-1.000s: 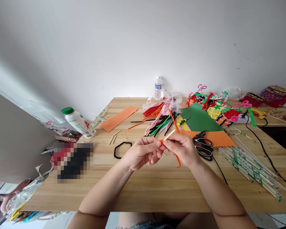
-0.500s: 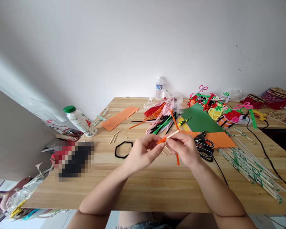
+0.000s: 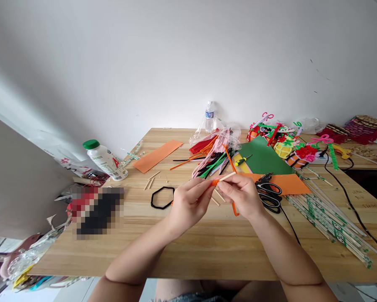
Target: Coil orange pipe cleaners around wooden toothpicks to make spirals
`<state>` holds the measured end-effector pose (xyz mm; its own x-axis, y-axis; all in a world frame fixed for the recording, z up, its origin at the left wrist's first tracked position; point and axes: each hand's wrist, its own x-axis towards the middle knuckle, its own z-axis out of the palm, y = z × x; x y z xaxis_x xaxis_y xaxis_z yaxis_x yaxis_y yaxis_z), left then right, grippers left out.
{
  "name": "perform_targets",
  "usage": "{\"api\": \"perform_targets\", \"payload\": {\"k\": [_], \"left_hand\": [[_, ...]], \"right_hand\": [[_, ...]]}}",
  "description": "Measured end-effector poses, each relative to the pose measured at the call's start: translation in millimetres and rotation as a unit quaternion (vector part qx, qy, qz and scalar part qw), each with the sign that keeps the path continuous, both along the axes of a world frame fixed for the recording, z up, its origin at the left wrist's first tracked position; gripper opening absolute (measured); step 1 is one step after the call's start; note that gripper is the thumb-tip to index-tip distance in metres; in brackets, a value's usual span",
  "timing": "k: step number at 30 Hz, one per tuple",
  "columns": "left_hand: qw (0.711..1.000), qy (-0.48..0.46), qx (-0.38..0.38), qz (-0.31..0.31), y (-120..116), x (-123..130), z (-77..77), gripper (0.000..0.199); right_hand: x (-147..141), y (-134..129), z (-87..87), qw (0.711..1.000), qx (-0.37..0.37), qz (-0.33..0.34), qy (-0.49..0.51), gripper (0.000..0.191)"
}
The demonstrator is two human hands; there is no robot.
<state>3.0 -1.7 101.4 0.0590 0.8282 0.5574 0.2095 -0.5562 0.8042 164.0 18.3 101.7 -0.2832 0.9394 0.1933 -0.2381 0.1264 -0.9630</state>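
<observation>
In front of me, my left hand (image 3: 190, 202) pinches an orange pipe cleaner (image 3: 215, 183) coiled round a short wooden stick (image 3: 227, 177). My right hand (image 3: 242, 196) is closed on that stick, its pale end rising past the fingers. A loose length of orange pipe cleaner shows above and below the right hand. Much of the coil is hidden by the fingers. Left of the hands lies a black pipe cleaner loop (image 3: 162, 198) bent into a polygon. Short stick pieces (image 3: 149, 181) are scattered beyond it, and others lie under the hands.
Black scissors (image 3: 269, 196) rest on orange card (image 3: 290, 184) right of my hands. Behind are pipe cleaners (image 3: 213, 157), green card (image 3: 265, 155) and a screwdriver (image 3: 242, 160). Wrapped sticks (image 3: 329, 222) and a cable (image 3: 348, 205) lie right; a white bottle (image 3: 105, 160) stands left.
My left hand has turned over the orange pipe cleaner and its fingers have closed further round the coil. My right hand has stayed nearly still with the stick.
</observation>
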Motion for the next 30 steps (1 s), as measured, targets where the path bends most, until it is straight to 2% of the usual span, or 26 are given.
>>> {"api": "perform_targets", "payload": {"k": [2, 4, 5, 6, 8, 11, 13, 15, 17, 20, 24, 26, 28, 30], "left_hand": [[0.988, -0.028, -0.118, -0.096, 2, -3, 0.9, 0.032], [0.941, -0.078, -0.254, -0.208, 6, -6, 1.9, 0.043], [0.918, -0.101, -0.299, -0.240, 8, -8, 2.3, 0.047], [0.903, -0.119, -0.325, -0.254, 10, -9, 2.4, 0.048], [0.905, -0.132, -0.329, -0.237, 11, -10, 2.2, 0.046], [0.953, -0.091, -0.243, -0.157, 9, -7, 1.4, 0.036], [0.990, -0.034, -0.119, -0.069, 5, -5, 1.0, 0.025], [1.000, 0.030, 0.010, 0.002, 3, -4, 0.6, 0.015], [0.992, 0.082, 0.093, 0.022, 3, -3, -0.2, 0.011], [0.976, 0.126, 0.176, 0.041, 6, -3, -3.5, 0.010], [0.917, 0.206, 0.325, 0.104, 12, -4, -9.8, 0.018], [0.903, 0.221, 0.351, 0.114, 14, -3, -10.9, 0.019], [0.928, 0.195, 0.304, 0.091, 15, -2, -9.9, 0.017], [0.961, 0.158, 0.225, 0.042, 14, -1, -7.5, 0.015]], "right_hand": [[2, 0, 0.8, 1.000, 0.011, 0.004, -0.003, 0.028], [3, -1, 2.0, 0.999, 0.023, 0.010, -0.019, 0.027], [3, -2, 2.7, 0.999, 0.028, 0.013, -0.027, 0.027], [4, -2, 3.2, 0.999, 0.032, 0.016, -0.032, 0.027], [3, -3, 3.6, 0.999, 0.033, 0.016, -0.030, 0.025], [1, -2, 2.2, 1.000, 0.018, 0.004, -0.021, 0.025], [0, 0, 0.4, 1.000, 0.000, -0.001, -0.018, 0.026], [-1, 2, -1.4, 1.000, -0.012, 0.001, -0.011, 0.025], [-2, 3, -2.4, 1.000, -0.016, 0.006, -0.001, 0.024], [-2, 4, -1.5, 1.000, -0.020, 0.009, 0.009, 0.023], [-2, 2, 2.3, 0.999, -0.045, -0.001, 0.029, 0.024], [-2, 1, 3.4, 0.998, -0.058, -0.010, 0.032, 0.024], [-2, 1, 3.0, 0.997, -0.068, -0.018, 0.026, 0.025], [-2, 2, 0.5, 0.997, -0.076, -0.020, 0.015, 0.026]]}}
